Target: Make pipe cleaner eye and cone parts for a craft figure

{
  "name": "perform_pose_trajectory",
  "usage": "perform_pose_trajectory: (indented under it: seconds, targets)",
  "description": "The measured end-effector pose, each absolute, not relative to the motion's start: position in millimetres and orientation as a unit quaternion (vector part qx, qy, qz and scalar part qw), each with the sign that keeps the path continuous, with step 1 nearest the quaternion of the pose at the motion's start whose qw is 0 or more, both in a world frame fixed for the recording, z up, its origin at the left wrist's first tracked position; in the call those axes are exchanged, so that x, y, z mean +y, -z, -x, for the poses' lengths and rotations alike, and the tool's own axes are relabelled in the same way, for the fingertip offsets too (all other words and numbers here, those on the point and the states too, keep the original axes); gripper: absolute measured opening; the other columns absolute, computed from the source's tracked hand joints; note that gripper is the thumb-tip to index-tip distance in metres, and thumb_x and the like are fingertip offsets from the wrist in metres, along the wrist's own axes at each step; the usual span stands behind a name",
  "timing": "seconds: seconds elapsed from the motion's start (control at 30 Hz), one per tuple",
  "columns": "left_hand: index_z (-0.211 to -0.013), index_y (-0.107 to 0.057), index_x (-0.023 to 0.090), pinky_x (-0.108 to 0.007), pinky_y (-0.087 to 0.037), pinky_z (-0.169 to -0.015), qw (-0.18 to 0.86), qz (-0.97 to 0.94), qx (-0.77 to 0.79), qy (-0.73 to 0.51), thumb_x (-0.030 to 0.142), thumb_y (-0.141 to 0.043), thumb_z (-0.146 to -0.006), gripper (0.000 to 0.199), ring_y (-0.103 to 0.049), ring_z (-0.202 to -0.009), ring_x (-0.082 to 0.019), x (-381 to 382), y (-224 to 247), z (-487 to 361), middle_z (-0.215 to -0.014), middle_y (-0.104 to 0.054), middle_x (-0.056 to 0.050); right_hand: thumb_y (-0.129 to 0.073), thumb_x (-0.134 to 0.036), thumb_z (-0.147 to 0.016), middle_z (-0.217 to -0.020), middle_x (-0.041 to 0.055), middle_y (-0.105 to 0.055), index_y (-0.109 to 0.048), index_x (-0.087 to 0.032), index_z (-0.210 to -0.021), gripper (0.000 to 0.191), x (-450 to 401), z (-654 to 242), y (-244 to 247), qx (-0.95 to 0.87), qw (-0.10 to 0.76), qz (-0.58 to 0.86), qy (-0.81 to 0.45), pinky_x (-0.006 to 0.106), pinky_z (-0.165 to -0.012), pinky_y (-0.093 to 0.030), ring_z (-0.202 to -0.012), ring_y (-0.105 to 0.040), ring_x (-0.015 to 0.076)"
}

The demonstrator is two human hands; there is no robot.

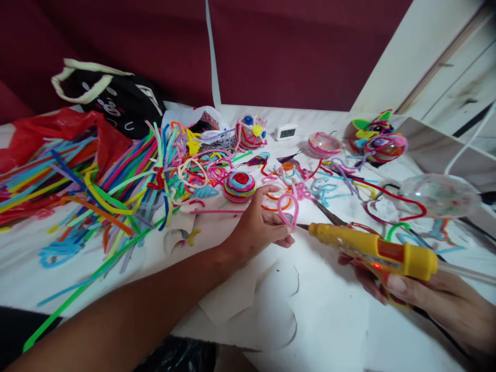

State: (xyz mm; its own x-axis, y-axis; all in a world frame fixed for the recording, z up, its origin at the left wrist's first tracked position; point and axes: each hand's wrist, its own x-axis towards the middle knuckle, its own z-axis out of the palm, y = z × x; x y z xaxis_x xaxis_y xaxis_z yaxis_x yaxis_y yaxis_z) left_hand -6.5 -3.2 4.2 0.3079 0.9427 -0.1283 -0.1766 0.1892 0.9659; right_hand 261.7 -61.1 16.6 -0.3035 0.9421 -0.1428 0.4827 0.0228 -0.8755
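Observation:
In my left hand I pinch a small pink pipe cleaner loop above the white table. My right hand is wrapped round a yellow hot glue gun; its red light glows and a clear glue stick sticks out of its back. The gun's nozzle points left and sits close to the loop's lower end; whether it touches I cannot tell. Just behind my left hand lies a dome coiled from red, blue, yellow and pink pipe cleaners.
Loose pipe cleaners heap up on the left beside a red plastic bag. Behind stand a black bag, a decorated ball, a small digital clock and a pink-rimmed clear bowl. A clear plastic dome is at right.

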Motion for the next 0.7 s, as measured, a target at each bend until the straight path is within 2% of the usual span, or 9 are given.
perform_pose_trajectory:
  seconds: [0.1, 0.2, 0.37, 0.53, 0.7]
  targets:
    - [-0.121, -0.030, 0.029, -0.031, -0.057, -0.054, 0.657, -0.474, 0.400, -0.429, 0.006, -0.065, -0.066, 0.069, -0.064, -0.053, -0.014, -4, -3, 7, -0.058, -0.060, 0.007, -0.057, -0.053, -0.076, -0.081, 0.0046, -0.069, -0.070, -0.027, -0.098, 0.037, -63, -249, -25, -0.668, 0.222, 0.531, -0.472, 0.031, -0.061, -0.054, -0.072, -0.062, 0.0226]
    - [-0.121, -0.031, 0.030, -0.031, -0.057, -0.052, 0.654, -0.478, 0.395, -0.433, 0.005, -0.063, -0.067, 0.068, -0.064, -0.052, -0.014, -5, -3, 7, -0.060, -0.060, 0.007, -0.058, -0.059, -0.071, -0.073, 0.0038, -0.067, -0.072, -0.026, -0.091, 0.041, -67, -232, -36, -0.627, 0.254, 0.569, -0.468, 0.029, -0.054, -0.050, -0.063, -0.058, 0.0204]
    - [-0.122, -0.032, 0.032, -0.034, -0.058, -0.055, 0.662, -0.481, 0.387, -0.425, 0.005, -0.061, -0.068, 0.068, -0.065, -0.053, -0.014, -6, -6, 8, -0.061, -0.058, 0.008, -0.057, -0.062, -0.070, -0.064, 0.0027, -0.064, -0.071, -0.025, -0.078, 0.040, -68, -232, -37, -0.632, 0.248, 0.574, -0.457, 0.028, -0.056, -0.050, -0.063, -0.057, 0.0201]
    - [-0.122, -0.034, 0.033, -0.036, -0.058, -0.058, 0.666, -0.479, 0.378, -0.430, 0.005, -0.060, -0.069, 0.066, -0.065, -0.055, -0.014, -6, -6, 8, -0.065, -0.058, 0.007, -0.054, -0.054, -0.077, -0.072, 0.0041, -0.066, -0.070, -0.026, -0.089, 0.035, -61, -253, -22, -0.672, 0.213, 0.521, -0.482, 0.030, -0.058, -0.053, -0.067, -0.060, 0.0218]
    - [-0.121, -0.037, 0.032, -0.034, -0.058, -0.058, 0.668, -0.482, 0.380, -0.421, 0.007, -0.060, -0.068, 0.063, -0.065, -0.056, -0.014, -7, -9, 8, -0.064, -0.056, 0.008, -0.057, -0.051, -0.076, -0.067, 0.0028, -0.064, -0.070, -0.027, -0.095, 0.034, -61, -248, -28, -0.669, 0.220, 0.520, -0.484, 0.030, -0.054, -0.052, -0.062, -0.059, 0.0212]
